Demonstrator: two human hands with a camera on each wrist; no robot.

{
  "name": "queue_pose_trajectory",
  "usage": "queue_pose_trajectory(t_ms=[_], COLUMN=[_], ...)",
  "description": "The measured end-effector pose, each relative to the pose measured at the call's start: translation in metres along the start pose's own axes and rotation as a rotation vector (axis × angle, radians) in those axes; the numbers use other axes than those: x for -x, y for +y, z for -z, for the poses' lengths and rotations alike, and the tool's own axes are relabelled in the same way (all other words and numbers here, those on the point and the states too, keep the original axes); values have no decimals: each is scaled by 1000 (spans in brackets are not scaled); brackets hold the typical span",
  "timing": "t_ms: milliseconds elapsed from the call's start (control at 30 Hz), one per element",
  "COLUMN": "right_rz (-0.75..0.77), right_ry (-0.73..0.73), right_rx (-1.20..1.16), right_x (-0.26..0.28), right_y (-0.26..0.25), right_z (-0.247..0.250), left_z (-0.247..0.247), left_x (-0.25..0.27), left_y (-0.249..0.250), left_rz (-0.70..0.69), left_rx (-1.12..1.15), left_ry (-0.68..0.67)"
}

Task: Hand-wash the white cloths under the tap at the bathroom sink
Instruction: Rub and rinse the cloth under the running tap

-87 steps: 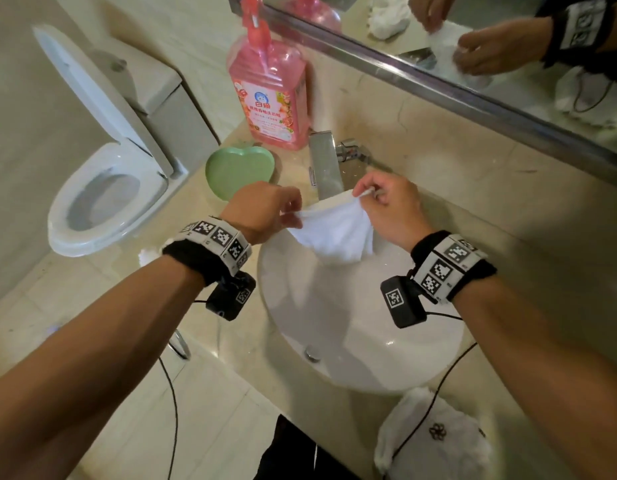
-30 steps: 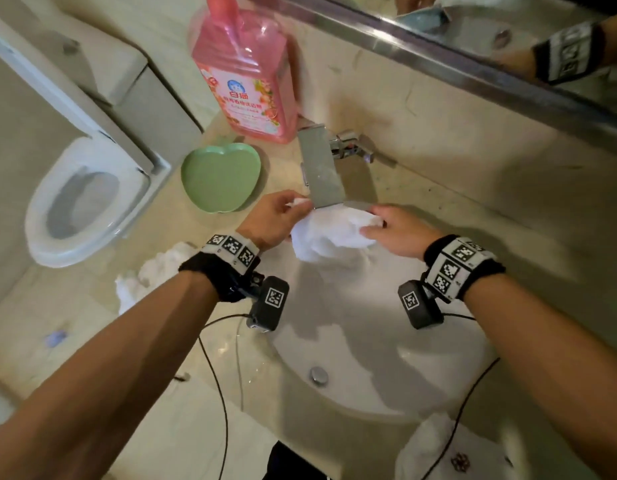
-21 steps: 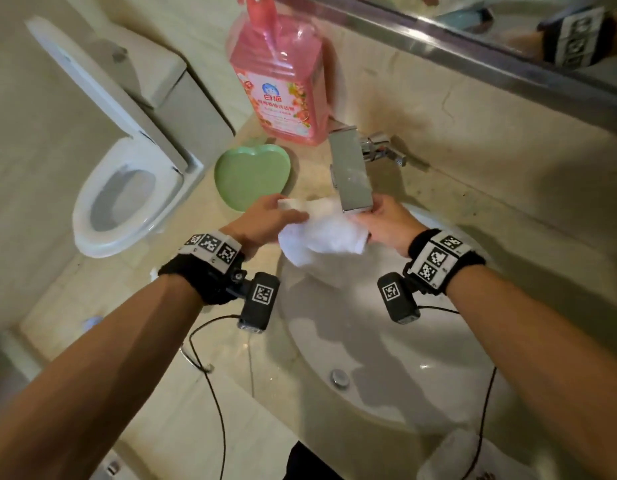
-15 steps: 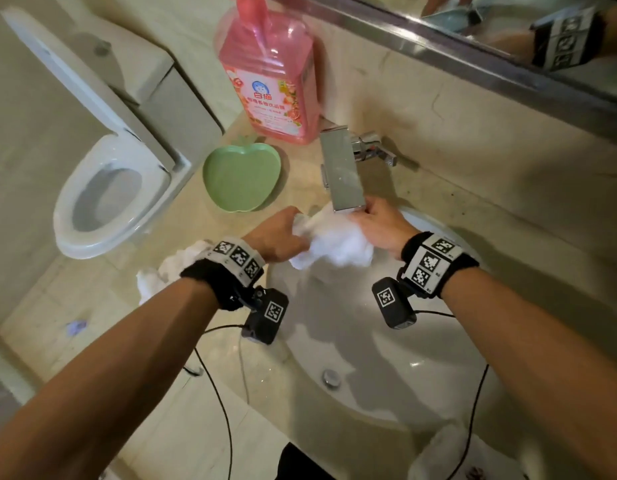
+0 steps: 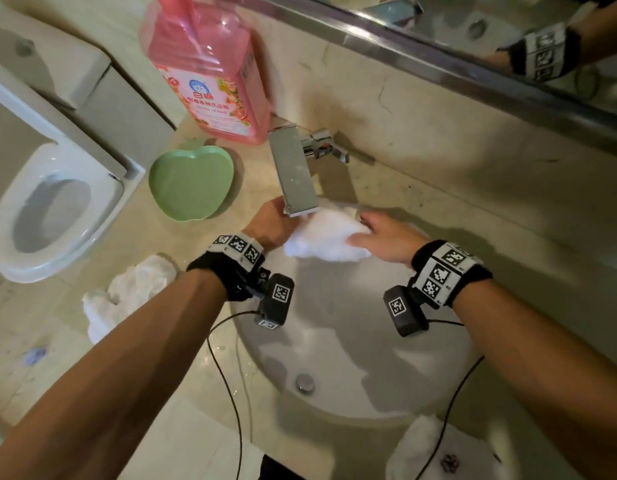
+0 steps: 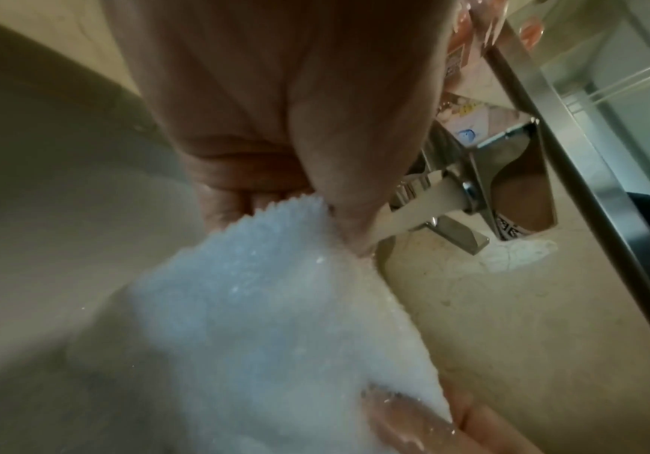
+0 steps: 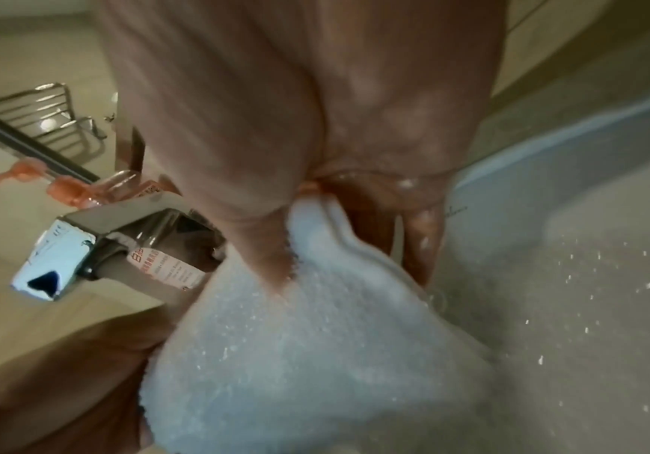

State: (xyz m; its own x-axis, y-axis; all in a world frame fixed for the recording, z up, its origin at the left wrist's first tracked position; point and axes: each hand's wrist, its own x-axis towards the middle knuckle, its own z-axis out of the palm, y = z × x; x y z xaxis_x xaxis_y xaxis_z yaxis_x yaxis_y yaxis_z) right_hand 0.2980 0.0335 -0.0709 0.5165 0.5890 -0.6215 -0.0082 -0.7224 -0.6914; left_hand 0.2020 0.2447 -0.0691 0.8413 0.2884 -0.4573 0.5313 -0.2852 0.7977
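A bunched, wet white cloth (image 5: 326, 237) hangs over the far rim of the white sink (image 5: 352, 341), just below the flat metal tap spout (image 5: 295, 174). My left hand (image 5: 270, 225) grips its left side; the left wrist view shows the fingers curled round the cloth (image 6: 276, 322). My right hand (image 5: 383, 233) holds the right side, and in the right wrist view its thumb and wet fingers pinch the cloth (image 7: 315, 353). Drops fleck the basin (image 7: 587, 307).
A pink soap bottle (image 5: 210, 71) and a green apple-shaped dish (image 5: 191, 183) stand left of the tap. One crumpled white cloth (image 5: 127, 292) lies on the counter at the left, another (image 5: 438, 452) at the sink's near edge. An open toilet (image 5: 50, 209) is far left.
The cloth, first spread between both hands, is now bunched into a wad under the spout. Both hands have kept hold and kneaded it close together.
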Motion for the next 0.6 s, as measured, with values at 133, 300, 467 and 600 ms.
queue_pose_trajectory(t_ms=[133, 300, 467, 600], right_rz=[30, 91, 199, 233], right_ry=[131, 217, 23, 86], right_rx=[-205, -217, 96, 260], right_x=[-5, -16, -11, -11], right_y=[-3, -13, -12, -14], right_z=[-9, -20, -22, -28], left_z=[12, 20, 34, 29], left_x=[6, 17, 31, 36], left_y=[-5, -10, -22, -24], left_rz=[130, 7, 19, 97], left_rx=[-92, -473, -228, 34], left_ry=[-222, -289, 4, 92])
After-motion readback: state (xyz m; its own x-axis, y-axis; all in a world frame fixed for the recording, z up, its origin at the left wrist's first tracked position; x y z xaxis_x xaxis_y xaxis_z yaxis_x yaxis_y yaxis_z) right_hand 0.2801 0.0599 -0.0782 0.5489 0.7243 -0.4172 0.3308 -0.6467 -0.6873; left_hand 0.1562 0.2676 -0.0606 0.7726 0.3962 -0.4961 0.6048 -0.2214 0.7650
